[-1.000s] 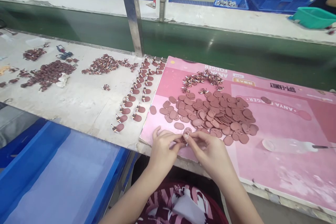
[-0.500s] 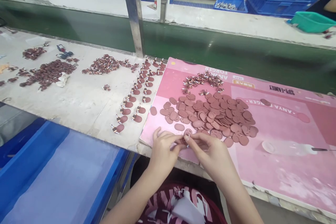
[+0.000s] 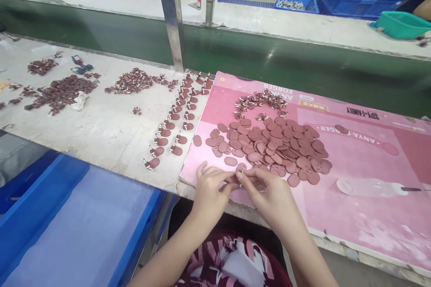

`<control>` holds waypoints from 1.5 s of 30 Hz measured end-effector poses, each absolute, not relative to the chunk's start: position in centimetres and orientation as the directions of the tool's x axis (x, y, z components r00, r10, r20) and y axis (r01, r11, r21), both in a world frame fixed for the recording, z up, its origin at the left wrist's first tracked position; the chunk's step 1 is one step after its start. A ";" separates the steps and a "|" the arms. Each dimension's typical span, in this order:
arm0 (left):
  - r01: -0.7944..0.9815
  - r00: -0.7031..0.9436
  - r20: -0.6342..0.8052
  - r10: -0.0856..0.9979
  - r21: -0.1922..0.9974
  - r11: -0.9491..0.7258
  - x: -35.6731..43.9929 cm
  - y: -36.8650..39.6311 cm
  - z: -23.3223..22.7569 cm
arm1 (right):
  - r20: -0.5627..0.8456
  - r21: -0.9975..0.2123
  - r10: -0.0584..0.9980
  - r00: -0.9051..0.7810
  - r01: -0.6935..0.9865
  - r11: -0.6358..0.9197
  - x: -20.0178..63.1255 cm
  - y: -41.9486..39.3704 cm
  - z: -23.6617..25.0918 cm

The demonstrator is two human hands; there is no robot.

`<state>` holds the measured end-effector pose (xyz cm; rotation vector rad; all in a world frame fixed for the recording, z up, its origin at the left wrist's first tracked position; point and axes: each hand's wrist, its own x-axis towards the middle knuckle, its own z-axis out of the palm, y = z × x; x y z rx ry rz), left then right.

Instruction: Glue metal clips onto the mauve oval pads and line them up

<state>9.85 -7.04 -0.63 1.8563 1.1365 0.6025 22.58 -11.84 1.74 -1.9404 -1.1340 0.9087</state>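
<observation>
Head view. The small brown part sits between both hands, just above the near edge of the pink board. My left hand pinches it between thumb and fingers; my right hand grips it from the other side, thumb tip on top. Fingertips cover most of it, so I cannot tell its outline or how it is turned. Both forearms run out of the frame at the bottom. The brown oval bases overlap heavily, many hidden by others. Farther back, the small figurine parts blur into one heap. The squeeze bottle looks washed out; its thin tip is hard to make out. At the right margin a co-worker's arm is cut off.

Versus 0.5 s ago: same two-handed pinch, same heaps, same rows of assembled figures on the bench; only the framing has shifted slightly.
</observation>
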 end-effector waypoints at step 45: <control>0.172 0.391 -0.179 0.903 0.978 0.120 5.9 -6.3 2.1 | -0.307 -0.945 0.949 0.066 0.098 -0.312 22.9 -10.8 3.8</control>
